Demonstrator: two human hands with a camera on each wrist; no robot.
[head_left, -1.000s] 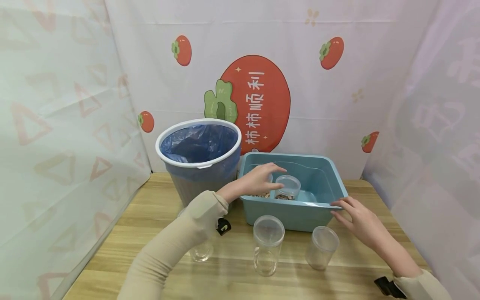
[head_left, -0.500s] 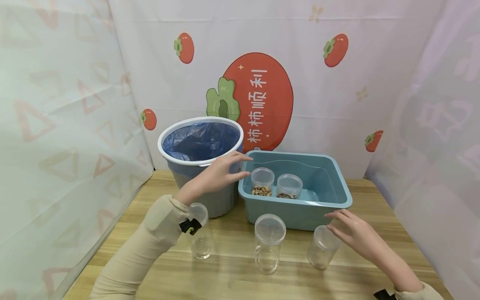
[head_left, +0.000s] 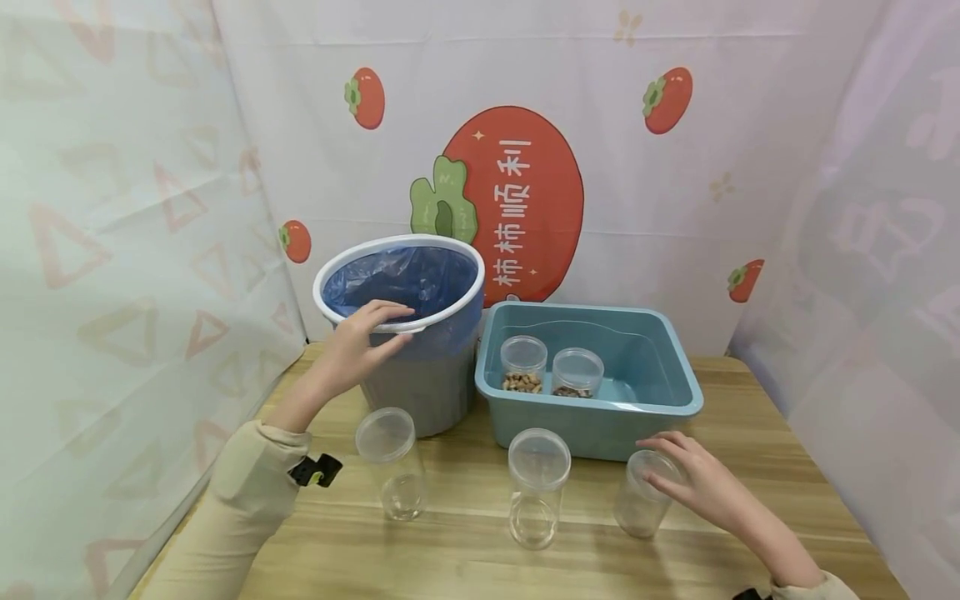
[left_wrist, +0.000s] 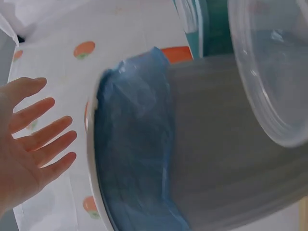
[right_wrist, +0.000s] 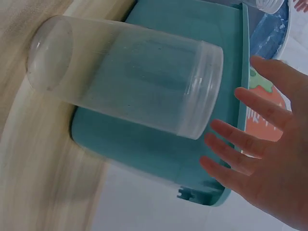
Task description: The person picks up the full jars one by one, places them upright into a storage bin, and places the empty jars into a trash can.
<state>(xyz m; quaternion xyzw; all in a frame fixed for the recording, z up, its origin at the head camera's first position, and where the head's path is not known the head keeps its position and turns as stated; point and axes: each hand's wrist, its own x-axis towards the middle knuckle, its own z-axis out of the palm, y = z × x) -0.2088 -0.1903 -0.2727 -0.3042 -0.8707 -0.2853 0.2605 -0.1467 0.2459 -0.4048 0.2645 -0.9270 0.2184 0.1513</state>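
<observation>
My left hand (head_left: 352,350), fingers spread and holding nothing, hovers before the front of the waste bin (head_left: 420,392), above and behind the left clear jar (head_left: 397,467). In the left wrist view that jar's translucent lid (left_wrist: 274,72) shows close by. My right hand (head_left: 697,475) is beside the lid of the right clear jar (head_left: 639,504); its fingers are loosely spread. In the right wrist view this jar (right_wrist: 130,77) looks to contain nothing, and the fingertips (right_wrist: 216,127) lie near its lid; whether they touch cannot be told. A third lidded clear jar (head_left: 536,492) stands between them.
A blue-green tub (head_left: 600,429) stands at the back right, holding a jar of peanuts (head_left: 523,367) and a jar of dark bits (head_left: 577,373). The bin has a blue liner (head_left: 375,283). Printed cloth walls (head_left: 637,208) enclose the wooden table (head_left: 450,558).
My left hand has moved left from over the tub's jars to the front of the bin. My right hand has left the tub's front corner and come down to the right jar's lid.
</observation>
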